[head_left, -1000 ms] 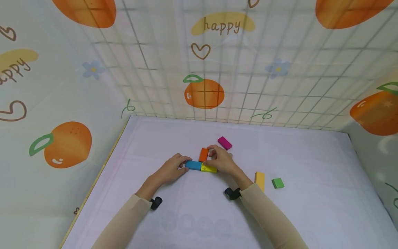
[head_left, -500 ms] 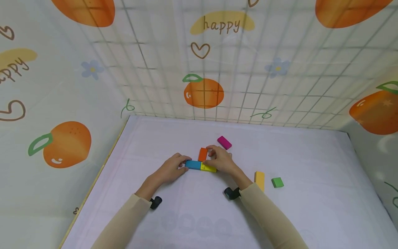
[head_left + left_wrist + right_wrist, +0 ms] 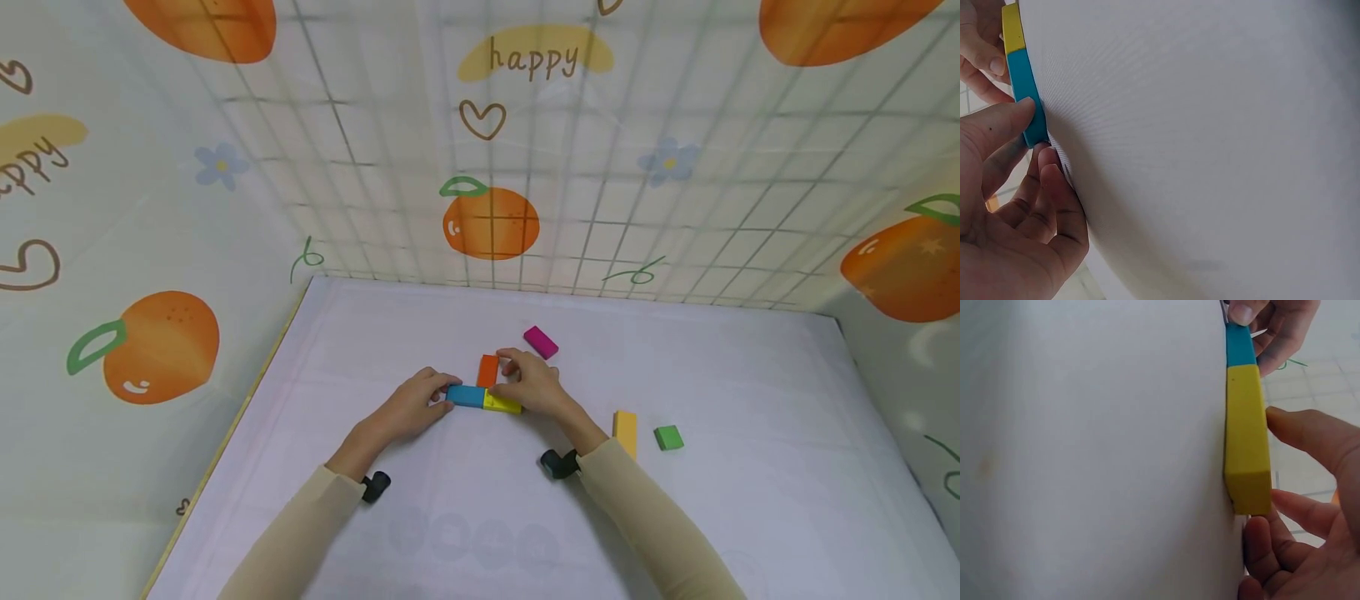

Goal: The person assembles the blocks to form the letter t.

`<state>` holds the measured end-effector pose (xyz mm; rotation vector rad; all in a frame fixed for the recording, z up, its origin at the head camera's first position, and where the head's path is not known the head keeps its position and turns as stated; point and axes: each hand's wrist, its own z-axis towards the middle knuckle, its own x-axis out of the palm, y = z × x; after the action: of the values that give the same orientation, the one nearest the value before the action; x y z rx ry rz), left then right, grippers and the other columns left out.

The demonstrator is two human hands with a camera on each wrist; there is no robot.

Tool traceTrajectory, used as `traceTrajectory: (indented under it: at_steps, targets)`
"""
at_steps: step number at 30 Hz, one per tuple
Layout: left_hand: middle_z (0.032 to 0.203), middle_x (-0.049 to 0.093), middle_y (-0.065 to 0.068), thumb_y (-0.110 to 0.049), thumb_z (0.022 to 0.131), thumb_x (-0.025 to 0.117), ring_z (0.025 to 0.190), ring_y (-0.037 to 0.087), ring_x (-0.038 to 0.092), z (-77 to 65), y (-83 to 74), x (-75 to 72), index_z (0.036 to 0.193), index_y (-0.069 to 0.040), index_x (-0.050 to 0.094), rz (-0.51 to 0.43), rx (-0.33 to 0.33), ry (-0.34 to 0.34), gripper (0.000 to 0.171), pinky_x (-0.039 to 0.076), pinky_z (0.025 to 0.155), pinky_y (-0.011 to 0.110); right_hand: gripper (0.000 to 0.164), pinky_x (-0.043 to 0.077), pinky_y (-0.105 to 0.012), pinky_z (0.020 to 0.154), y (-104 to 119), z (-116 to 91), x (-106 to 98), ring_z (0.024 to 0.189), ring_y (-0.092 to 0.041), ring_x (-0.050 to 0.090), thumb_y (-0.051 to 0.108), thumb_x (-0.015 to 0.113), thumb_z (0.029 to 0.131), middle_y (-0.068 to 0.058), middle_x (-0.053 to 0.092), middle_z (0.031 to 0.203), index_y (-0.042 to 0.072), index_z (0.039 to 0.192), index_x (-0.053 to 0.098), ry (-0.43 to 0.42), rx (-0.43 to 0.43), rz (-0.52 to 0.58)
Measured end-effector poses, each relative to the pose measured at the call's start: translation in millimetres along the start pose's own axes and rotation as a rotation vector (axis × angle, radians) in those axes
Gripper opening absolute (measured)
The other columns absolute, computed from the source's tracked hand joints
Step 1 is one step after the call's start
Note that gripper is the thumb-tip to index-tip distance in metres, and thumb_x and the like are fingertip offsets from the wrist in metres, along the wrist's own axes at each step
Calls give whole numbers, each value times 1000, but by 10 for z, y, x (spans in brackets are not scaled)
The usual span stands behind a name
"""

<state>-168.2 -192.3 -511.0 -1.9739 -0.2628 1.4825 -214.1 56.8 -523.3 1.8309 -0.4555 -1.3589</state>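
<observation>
In the head view a blue block [image 3: 465, 396] and a yellow block [image 3: 503, 403] lie end to end on the white tabletop. An orange block [image 3: 487, 371] lies flat behind them, near their joint. My left hand [image 3: 408, 407] grips the blue block's left end, its thumb [image 3: 1025, 109] on the near side. My right hand [image 3: 536, 385] spans the orange block's right side: the index fingertip is at its far corner, the thumb tip at its near end, by the yellow block's back edge. In the right wrist view the yellow block hides the orange one.
A magenta block [image 3: 541, 342] lies behind my right hand. A light orange long block [image 3: 625, 433] is partly covered by my right sleeve, with a green square block [image 3: 669, 437] beside it. A printed curtain [image 3: 562, 167] stands along the table's back edge.
The orange block has turned slightly, its far end shifting a little left under my right fingers. The blue and yellow blocks and my left hand stay nearly still; the view has shifted slightly.
</observation>
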Motion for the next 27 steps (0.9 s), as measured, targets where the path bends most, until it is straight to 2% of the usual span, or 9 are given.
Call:
traceTrajectory:
  at_steps: [7,12,17,20,27]
  targets:
    - [105,54,0,-18,97,69,95,17,52,0,-9,-8,135,-17,62,-6,5,-3,39,48,82,33,64,30,-58,95,20,-24,-34,95,-19,57,26,79,84,0,62,105,9,140,54,8,11,35]
    - [107,55,0,-18,97,68,96,17,52,-8,-7,-13,136,-17,61,0,10,5,39,49,83,32,66,33,-58,98,93,-125,-150,100,-24,57,26,79,86,-6,63,112,8,143,51,4,40,96]
    - [108,55,0,-18,98,67,96,17,52,-11,-7,-16,136,-17,62,-7,6,8,38,48,83,31,68,45,-45,82,132,-285,-313,95,-26,55,29,79,85,-10,63,115,7,143,51,-35,22,112]
    - [108,55,-1,-18,98,67,97,17,52,-16,-8,-16,136,-18,62,-9,-10,7,39,48,84,31,68,47,-39,74,115,-392,-391,95,-26,53,31,79,86,-12,63,115,7,143,51,-57,-4,112]
    - [110,56,0,-19,97,68,97,17,52,-12,-19,3,136,-20,62,0,-26,2,39,48,85,32,63,45,-38,74,81,-705,-582,98,-27,53,29,78,86,-14,62,115,12,142,53,-126,-25,83]
